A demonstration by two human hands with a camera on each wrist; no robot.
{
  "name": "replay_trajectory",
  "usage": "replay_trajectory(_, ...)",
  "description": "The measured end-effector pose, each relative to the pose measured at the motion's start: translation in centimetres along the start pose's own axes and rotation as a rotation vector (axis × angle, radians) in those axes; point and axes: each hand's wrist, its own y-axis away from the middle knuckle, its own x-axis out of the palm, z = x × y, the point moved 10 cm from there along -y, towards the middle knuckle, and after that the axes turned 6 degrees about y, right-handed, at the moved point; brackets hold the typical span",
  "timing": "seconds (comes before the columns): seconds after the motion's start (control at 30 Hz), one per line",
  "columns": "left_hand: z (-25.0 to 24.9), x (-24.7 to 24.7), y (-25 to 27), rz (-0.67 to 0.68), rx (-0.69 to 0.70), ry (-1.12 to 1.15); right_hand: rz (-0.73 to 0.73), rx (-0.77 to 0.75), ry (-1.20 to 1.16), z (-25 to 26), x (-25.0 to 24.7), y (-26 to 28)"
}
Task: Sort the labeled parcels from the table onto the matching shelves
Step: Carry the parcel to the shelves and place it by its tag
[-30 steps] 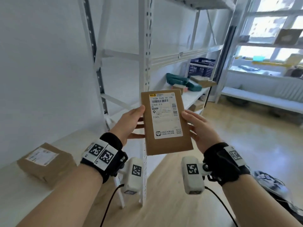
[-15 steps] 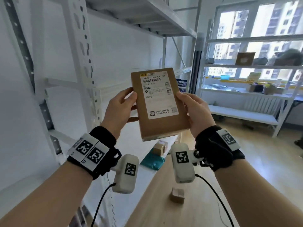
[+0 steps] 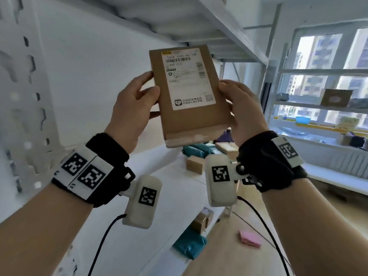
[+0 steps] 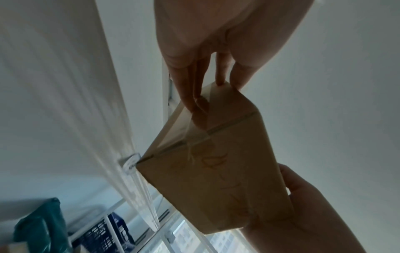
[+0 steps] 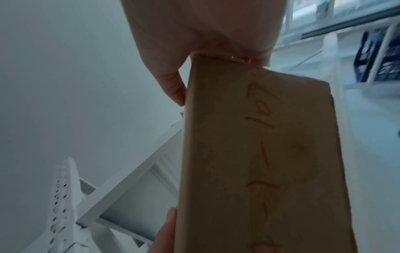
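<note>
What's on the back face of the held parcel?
On the brown parcel, the wrist views show orange handwriting along the back, and clear tape over one end. The left hand and right hand grip its sides, fingers covering parts of that face.

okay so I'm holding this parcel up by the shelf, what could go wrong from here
1. The brown parcel is held only by its side edges between the left hand and right hand, so it might slip.
2. The upper shelf sits just above it, so lifting further could knock its top edge.
</note>
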Motion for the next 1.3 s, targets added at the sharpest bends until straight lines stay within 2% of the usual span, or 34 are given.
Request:
replay_trajectory(0.1,0.1,-0.4,-2.4,-0.071,0.057,-0.017,0.103,-0.038,-0.003,-0.6,1.8,-4.3)
replay_trajectory(0.27,0.1,0.1,-5.3,-0.198,0.135,-0.090,0.395,-0.067,-0.101,-1.7,4.6,-10.5)
replay_trajectory(0.33,-0.8,0.8,-6.1,-0.189,0.158,-0.152,0.501,-0.082,-0.131,-1.5,5.7,-12.2)
replay_trajectory(0.47,-0.8,2.9,-7.8,-0.203,0.111,-0.326,0.729,-0.059,-0.196,-2.1,7.6,-15.4)
replay_trajectory(0.63,0.8,1.8,-9.2,-0.371,0.002,-0.387,0.951,0.064,-0.236,-4.4,10.9,-17.4)
replay_trajectory(0.77,2.4,1.3,-10.0,-0.455,-0.089,-0.404,0.961,0.152,-0.212,-7.1,12.5,-18.3)
replay_trajectory(0.97,4.5,1.0,-10.2,-0.487,-0.215,-0.448,0.975,0.203,-0.164,-9.6,13.6,-18.3)
replay_trajectory(1.3,5.9,0.1,-9.7,-0.517,-0.282,-0.486,0.954,0.220,-0.105,-10.7,14.2,-18.1)
